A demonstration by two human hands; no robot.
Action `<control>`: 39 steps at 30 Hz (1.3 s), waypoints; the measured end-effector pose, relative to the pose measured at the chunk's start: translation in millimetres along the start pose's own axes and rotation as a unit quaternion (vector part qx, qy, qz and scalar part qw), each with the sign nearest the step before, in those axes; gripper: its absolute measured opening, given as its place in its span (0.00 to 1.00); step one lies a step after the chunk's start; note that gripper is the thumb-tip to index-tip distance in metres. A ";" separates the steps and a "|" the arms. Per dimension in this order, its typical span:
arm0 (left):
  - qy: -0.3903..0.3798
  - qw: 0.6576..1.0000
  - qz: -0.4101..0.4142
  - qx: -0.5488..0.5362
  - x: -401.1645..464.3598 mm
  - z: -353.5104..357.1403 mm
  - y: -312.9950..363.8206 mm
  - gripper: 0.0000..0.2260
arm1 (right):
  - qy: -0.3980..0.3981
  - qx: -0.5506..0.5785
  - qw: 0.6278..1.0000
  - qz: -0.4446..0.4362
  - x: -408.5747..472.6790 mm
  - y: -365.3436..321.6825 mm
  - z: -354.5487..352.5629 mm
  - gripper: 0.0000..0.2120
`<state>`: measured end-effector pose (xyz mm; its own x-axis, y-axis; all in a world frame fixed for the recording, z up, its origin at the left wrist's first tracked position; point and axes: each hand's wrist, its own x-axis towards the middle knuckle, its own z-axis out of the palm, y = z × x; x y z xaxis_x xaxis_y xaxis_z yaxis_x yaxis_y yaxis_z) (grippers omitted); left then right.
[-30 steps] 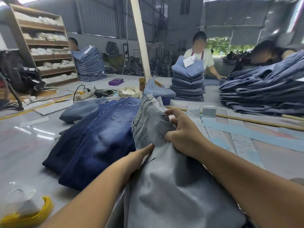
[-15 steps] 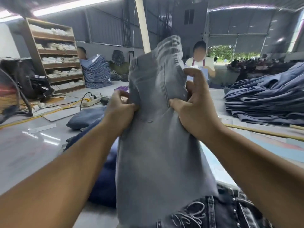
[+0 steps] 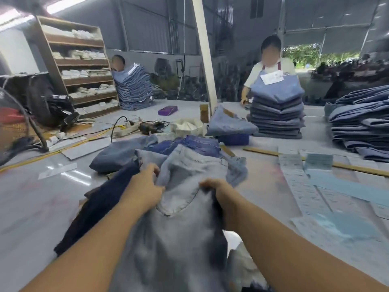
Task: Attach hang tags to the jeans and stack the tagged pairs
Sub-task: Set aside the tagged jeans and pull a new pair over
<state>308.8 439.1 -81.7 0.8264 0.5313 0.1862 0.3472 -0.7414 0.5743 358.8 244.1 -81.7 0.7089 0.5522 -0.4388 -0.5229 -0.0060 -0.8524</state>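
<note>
pale grey denim fills the near centre of the view: the light grey jeans lie on the table with the waist end toward the far side, over the darker jeans spread to the left; the left hand grips a bunch of the cloth at the left of the waist, fingers curled in, and the right hand clutches the fabric at the right edge, fingers folded under; no hang tag shows on this pair, so the tagging of it looks not yet done, and the loose heap beneath suggests several pairs are left; strips of paper tags lie just to the right on the table, a glossy grey surface; far across it stand folded stacks, one topped with a white label, and a bigger pile at far right; a wooden shelf unit stands far left in a shed-like hall, where two other people work.
</note>
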 end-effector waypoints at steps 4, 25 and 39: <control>0.087 0.995 0.054 -0.009 0.5 21.6 -15.7 0.15 | 0.057 -0.056 0.983 -0.163 29.0 9.5 3.2 0.19; 0.196 0.939 0.265 -0.101 34.6 13.9 29.8 0.32 | 0.188 0.089 0.965 -0.161 58.2 -16.4 -13.6 0.17; 0.134 0.982 -0.002 0.133 30.6 35.2 -14.5 0.36 | 0.227 -0.046 0.957 -0.173 78.9 -0.1 -3.2 0.18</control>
<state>344.6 451.7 -112.4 0.6908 0.5964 0.4088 0.4831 -0.8013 0.3528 416.3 284.9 -117.1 0.9758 0.1157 -0.1857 -0.1901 0.0278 -0.9814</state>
